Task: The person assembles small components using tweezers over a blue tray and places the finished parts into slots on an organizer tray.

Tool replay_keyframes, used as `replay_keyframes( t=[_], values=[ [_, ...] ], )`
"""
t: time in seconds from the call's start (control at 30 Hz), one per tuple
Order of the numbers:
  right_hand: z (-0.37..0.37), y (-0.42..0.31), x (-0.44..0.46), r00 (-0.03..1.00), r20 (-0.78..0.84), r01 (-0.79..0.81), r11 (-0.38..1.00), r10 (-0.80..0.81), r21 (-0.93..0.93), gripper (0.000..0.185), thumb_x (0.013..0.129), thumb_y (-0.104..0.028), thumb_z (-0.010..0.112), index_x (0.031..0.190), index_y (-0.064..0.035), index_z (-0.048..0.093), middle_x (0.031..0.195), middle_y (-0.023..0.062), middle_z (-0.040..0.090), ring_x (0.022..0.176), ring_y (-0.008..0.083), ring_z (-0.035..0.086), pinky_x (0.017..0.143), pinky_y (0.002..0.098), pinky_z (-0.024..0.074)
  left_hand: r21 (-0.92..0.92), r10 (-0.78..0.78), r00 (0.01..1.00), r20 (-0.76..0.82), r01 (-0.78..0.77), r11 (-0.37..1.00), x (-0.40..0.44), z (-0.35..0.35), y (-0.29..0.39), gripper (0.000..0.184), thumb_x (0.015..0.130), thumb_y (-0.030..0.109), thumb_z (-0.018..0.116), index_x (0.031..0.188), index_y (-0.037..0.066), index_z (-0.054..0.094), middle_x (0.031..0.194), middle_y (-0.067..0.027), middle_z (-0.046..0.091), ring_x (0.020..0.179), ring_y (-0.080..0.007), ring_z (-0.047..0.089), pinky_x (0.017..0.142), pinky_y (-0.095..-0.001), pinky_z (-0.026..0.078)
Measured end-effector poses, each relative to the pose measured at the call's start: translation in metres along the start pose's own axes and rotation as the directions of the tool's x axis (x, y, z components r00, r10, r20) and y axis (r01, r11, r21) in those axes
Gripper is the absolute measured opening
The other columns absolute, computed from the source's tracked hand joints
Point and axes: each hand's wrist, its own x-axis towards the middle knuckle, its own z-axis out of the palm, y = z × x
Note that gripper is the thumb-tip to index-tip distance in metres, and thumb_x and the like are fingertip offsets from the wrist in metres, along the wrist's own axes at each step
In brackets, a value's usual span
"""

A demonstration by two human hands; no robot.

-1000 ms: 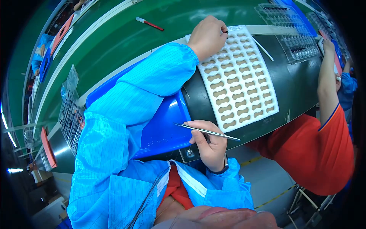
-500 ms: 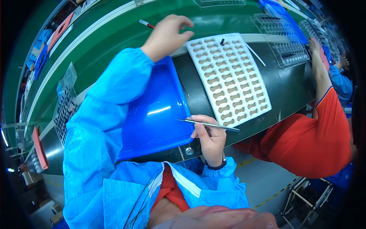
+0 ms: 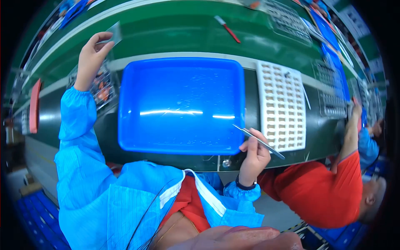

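Observation:
My left hand (image 3: 92,54) is raised over the green belt at the far left. Its thumb and fingers pinch a small translucent plastic piece (image 3: 115,34); I cannot tell whether it is a bag or a sheet. My right hand (image 3: 255,153) grips metal tweezers (image 3: 266,146), their tips pointing left over the right rim of a blue tray (image 3: 179,129). Tiny clear bits are scattered inside that tray. Beside it lies a white foam tray (image 3: 271,143) with rows of hourglass-shaped cutouts. One small dark part (image 3: 287,75) stands near its far end.
A red-handled knife-like tool (image 3: 230,32) lies on the green belt (image 3: 175,35). Clear plastic trays (image 3: 331,89) stand at right, near a co-worker in a red shirt (image 3: 316,189). More clear trays with orange bits (image 3: 102,89) lie under my left forearm. A white stick (image 3: 307,98) borders the foam tray.
My view has turned left. My left hand has moved left from beside the foam tray, and a translucent plastic piece now shows in its fingers. My right hand still holds the tweezers.

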Motion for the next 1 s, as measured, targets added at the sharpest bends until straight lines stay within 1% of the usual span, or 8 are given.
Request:
replay_keyframes(
  t=[0.17,0.33,0.4,0.5,0.57,0.6,0.7,1.0],
  values=[
    [0.010,-0.010,-0.005,0.996,-0.001,0.087,0.989,-0.088,-0.122,0.025,0.104,-0.016,0.053,0.118,0.0020,0.064,0.072,0.0018,0.059,0.065,0.0062,0.049,0.062,0.0198,0.0369,-0.038,-0.134,0.976,-0.171,0.130,0.991,-0.053,-0.081,-0.053,0.029,0.093,0.015,0.068,0.119,0.003,0.065,0.108,-0.0051,0.069,0.097,-0.0129,0.066,0.085,-0.0252,0.051],
    [0.029,-0.022,-0.005,0.987,0.006,0.161,0.971,-0.163,-0.174,0.028,0.104,-0.019,0.053,0.119,0.0023,0.064,0.071,0.0016,0.057,0.065,0.0055,0.047,0.061,0.0203,0.0338,-0.003,-0.250,0.933,-0.260,0.258,0.966,-0.103,-0.116,-0.091,0.026,0.093,0.016,0.068,0.115,0.002,0.067,0.103,-0.0056,0.071,0.094,-0.0135,0.067,0.085,-0.0255,0.052],
    [0.042,-0.022,-0.009,0.985,0.076,0.165,0.972,-0.154,-0.170,0.029,0.104,-0.019,0.053,0.120,0.0026,0.064,0.071,0.0015,0.057,0.065,0.0053,0.047,0.060,0.0204,0.0331,0.081,-0.197,0.949,-0.248,0.223,0.971,-0.118,-0.122,-0.092,0.023,0.093,0.015,0.068,0.112,0.002,0.069,0.099,-0.0049,0.072,0.092,-0.0131,0.067,0.084,-0.0256,0.052],
    [0.057,-0.025,-0.009,0.987,0.033,0.160,0.967,-0.156,-0.200,0.031,0.104,-0.020,0.053,0.122,0.0036,0.063,0.071,0.0012,0.056,0.065,0.0044,0.046,0.060,0.0195,0.0319,0.070,-0.200,0.931,-0.306,0.232,0.970,-0.131,-0.122,-0.077,0.021,0.092,0.015,0.068,0.109,0.003,0.070,0.097,-0.0055,0.072,0.090,-0.0138,0.068,0.083,-0.0274,0.053],
    [0.068,-0.028,-0.009,0.986,0.084,0.156,0.970,-0.143,-0.186,0.031,0.104,-0.020,0.053,0.121,0.0042,0.062,0.070,0.0021,0.056,0.065,0.0055,0.046,0.062,0.0206,0.0332,-0.010,-0.316,0.891,-0.326,0.331,0.944,-0.130,-0.121,-0.041,0.006,0.088,0.003,0.066,0.092,-0.001,0.066,0.081,-0.0023,0.066,0.073,-0.0058,0.061,0.065,-0.0195,0.049],
    [0.073,-0.029,-0.010,0.988,0.084,0.145,0.974,-0.132,-0.175,0.031,0.104,-0.019,0.052,0.121,0.0049,0.062,0.069,0.0030,0.056,0.065,0.0065,0.047,0.064,0.0216,0.0346,-0.006,-0.329,0.879,-0.346,0.348,0.937,-0.134,-0.124,-0.047,0.006,0.088,0.003,0.066,0.092,-0.001,0.066,0.081,-0.0023,0.066,0.073,-0.0058,0.061,0.065,-0.0195,0.049],
    [0.082,-0.032,-0.010,0.986,0.107,0.144,0.973,-0.126,-0.183,0.031,0.105,-0.019,0.051,0.120,0.0056,0.061,0.068,0.0039,0.055,0.065,0.0075,0.047,0.065,0.0227,0.0358,0.185,-0.233,0.963,-0.135,0.255,0.949,-0.137,-0.129,-0.073,0.019,0.093,0.014,0.068,0.109,0.003,0.070,0.096,-0.0031,0.071,0.089,-0.0119,0.065,0.081,-0.0277,0.054],
    [0.098,-0.031,-0.015,0.981,0.158,0.148,0.961,-0.113,-0.233,0.032,0.105,-0.019,0.051,0.122,0.0055,0.061,0.069,0.0041,0.056,0.065,0.0078,0.047,0.065,0.0227,0.0357,0.259,-0.159,0.985,-0.060,0.169,0.951,-0.128,-0.099,-0.062,0.017,0.085,0.014,0.067,0.098,0.003,0.071,0.091,-0.0123,0.072,0.083,-0.0254,0.069,0.076,-0.0352,0.055]
  ],
)
